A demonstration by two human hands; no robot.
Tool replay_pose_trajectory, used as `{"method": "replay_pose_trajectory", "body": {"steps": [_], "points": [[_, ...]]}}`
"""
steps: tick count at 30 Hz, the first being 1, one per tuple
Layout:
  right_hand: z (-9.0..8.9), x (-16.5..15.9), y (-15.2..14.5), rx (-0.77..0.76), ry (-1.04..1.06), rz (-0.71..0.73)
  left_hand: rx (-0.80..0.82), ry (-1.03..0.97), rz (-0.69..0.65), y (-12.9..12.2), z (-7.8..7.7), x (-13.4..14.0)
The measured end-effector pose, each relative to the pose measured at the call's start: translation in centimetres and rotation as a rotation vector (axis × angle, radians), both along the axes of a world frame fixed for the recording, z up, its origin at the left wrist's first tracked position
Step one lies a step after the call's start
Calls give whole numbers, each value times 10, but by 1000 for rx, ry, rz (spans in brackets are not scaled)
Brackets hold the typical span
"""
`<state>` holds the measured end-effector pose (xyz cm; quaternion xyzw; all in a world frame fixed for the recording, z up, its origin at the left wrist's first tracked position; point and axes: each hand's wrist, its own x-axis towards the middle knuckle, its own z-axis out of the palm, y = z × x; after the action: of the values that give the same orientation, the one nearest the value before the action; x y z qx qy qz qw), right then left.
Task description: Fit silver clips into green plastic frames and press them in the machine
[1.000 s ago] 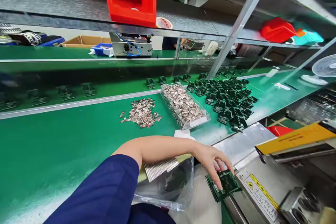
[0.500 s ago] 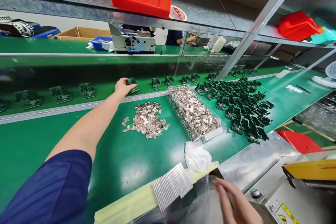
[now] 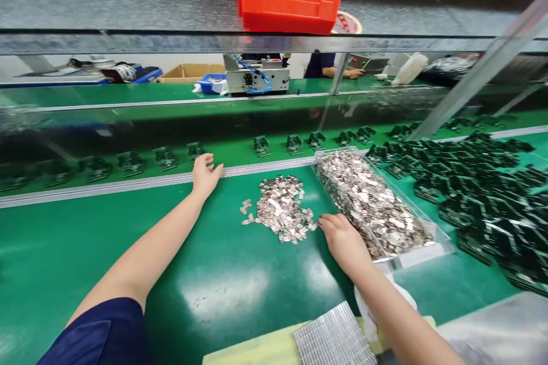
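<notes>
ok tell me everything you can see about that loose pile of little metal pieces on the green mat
The loose pile of metal pieces is a low, ragged heap of small flat shiny plates, silvery with a pinkish tint. It lies directly on the green mat, just left of the clear tray holding more of them. A few strays sit off its left edge. The right hand reaches its lower right edge; the left hand is apart from it.

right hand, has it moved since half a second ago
Yes. The right hand went from the clear plastic bag at the near edge forward to the loose pile of small silver metal pieces on the green mat.
</notes>
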<state>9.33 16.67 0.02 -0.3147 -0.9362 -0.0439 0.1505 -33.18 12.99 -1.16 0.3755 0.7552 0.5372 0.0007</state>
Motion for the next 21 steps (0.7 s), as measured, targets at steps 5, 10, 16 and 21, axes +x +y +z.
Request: {"method": "replay_pose_trajectory", "body": {"steps": [5,10,16,21], "points": [[-9,20,-13,39,41,-5,-18,80,189,-31,13,-44],[-5,22,-31,-92,69,-16,-75,-11,168,-8,22,-67],[5,9,-38,-351,90,-114,-42,-88,216,-5,23,-58],[18,-22,-74,-465,14,-64,11,-45,221,-66,12,-2]]}}
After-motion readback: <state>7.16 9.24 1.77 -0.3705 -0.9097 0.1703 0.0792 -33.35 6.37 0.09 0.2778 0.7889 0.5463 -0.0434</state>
